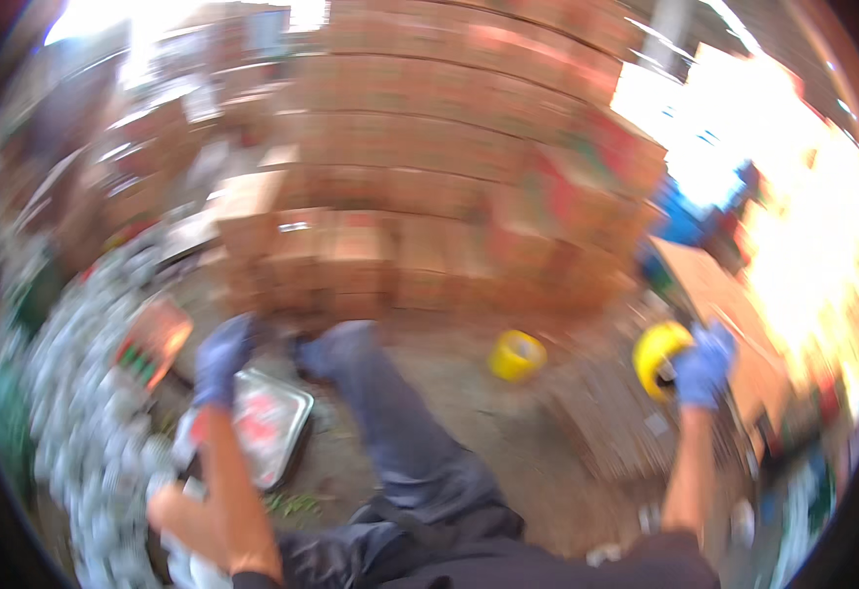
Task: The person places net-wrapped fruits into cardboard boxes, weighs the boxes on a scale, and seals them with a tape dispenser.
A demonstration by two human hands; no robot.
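Out to the right, my right hand [703,366] in a blue glove grips a yellow roll of tape [659,358]; a dark part shows at its centre, too blurred to name. My left hand [222,359], also gloved in blue, is raised on the left above a metal-rimmed tray [302,420] with red and white contents or print. Motion blur hides its fingers, and I see nothing clearly held there. A second yellow tape roll [518,356] rests on the floor, between my leg [407,420] and a stack of flattened cardboard [613,420].
Stacked cardboard cartons [429,140] form a wall ahead, with lower cartons [356,258] at its foot. A heap of pale rounded items [98,397] runs down the left, near an orange container [155,340] holding green pieces. A cardboard sheet [724,316] leans at right under strong glare.
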